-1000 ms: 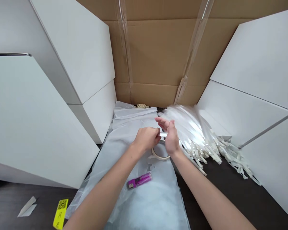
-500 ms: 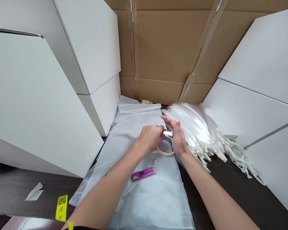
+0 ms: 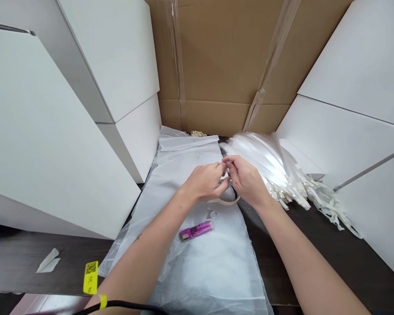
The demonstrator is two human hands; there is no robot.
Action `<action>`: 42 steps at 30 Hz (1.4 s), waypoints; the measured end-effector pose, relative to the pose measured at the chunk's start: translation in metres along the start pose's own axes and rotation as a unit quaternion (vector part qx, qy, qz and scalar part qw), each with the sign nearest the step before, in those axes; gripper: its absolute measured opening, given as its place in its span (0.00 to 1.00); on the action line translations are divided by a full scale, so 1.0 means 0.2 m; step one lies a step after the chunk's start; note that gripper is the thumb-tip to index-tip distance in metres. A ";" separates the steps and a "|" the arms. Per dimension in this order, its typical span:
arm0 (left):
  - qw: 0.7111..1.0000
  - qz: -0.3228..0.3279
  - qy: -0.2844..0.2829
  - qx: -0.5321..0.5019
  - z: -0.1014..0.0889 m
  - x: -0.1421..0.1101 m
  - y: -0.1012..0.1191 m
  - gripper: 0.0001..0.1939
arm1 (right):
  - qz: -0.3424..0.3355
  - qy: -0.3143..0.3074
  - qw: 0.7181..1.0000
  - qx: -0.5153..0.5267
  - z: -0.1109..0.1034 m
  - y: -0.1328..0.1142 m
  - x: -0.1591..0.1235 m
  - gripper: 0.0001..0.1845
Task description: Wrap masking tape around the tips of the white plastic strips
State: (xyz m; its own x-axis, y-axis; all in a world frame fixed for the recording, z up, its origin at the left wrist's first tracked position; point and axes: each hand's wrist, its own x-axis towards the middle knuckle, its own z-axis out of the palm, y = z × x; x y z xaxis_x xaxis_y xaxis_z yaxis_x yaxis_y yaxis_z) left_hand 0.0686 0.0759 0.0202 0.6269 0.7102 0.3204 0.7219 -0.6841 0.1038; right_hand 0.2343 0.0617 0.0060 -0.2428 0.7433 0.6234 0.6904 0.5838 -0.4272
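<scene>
Tan masking tape (image 3: 229, 200): a roll on the sheet directly beneath both hands, partly hidden by them; a glossy grey patch shows within its ring.
Left hand (image 3: 203, 183): fingers curled inward, in a narrow grip, tips meeting those of the other hand; from my feed I cannot tell what, if anything, they hold.
Right hand (image 3: 246, 181): fingers bent toward the left hand, equally narrow; any held item is hidden.
Lighter (image 3: 197, 230): magenta, lying on the sheet just below the hands.
Sheet (image 3: 197, 267): rumpled translucent white plastic beneath tape and lighter.
Strips (image 3: 259, 159): a fan of glossy white strips with cream ends, just beside the right hand.
Table (image 3: 331, 258): dark top under sheet and strips.
Tag (image 3: 91, 277): yellow, printed with a QR code, beside the left forearm.
Scrap (image 3: 48, 260): pale paper on the table, well left of the sheet.
Panels (image 3: 52, 131): white boards leaning on both sides.
Carton (image 3: 216, 57): brown cardboard behind, its seams under clear tape.
</scene>
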 end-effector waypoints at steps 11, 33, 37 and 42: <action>0.988 -0.085 0.126 -0.009 -0.11 -0.03 -0.07 0.17 | 0.072 0.007 0.995 0.064 -0.14 -0.04 -0.01 0.18; 0.932 -0.112 0.190 -0.287 -0.05 -0.08 -0.12 0.19 | 0.307 -0.006 0.813 0.495 -0.16 0.09 -0.04 0.13; 0.947 -0.101 0.162 -0.258 -0.07 -0.08 -0.09 0.17 | 0.293 0.045 0.780 0.551 -0.16 0.06 -0.03 0.10; 0.967 -0.115 0.110 -0.198 -0.05 -0.08 -0.06 0.13 | 0.213 0.062 0.880 0.421 -0.13 -0.03 -0.08 0.14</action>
State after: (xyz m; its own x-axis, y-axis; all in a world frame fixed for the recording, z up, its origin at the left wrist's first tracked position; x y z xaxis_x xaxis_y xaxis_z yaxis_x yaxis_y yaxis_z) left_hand 0.0479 0.0713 0.0238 0.3544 0.8286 0.4334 0.6394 -0.5529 0.5342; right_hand 0.2523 0.0383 0.0157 0.0271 0.9421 0.3344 -0.0609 0.3354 -0.9401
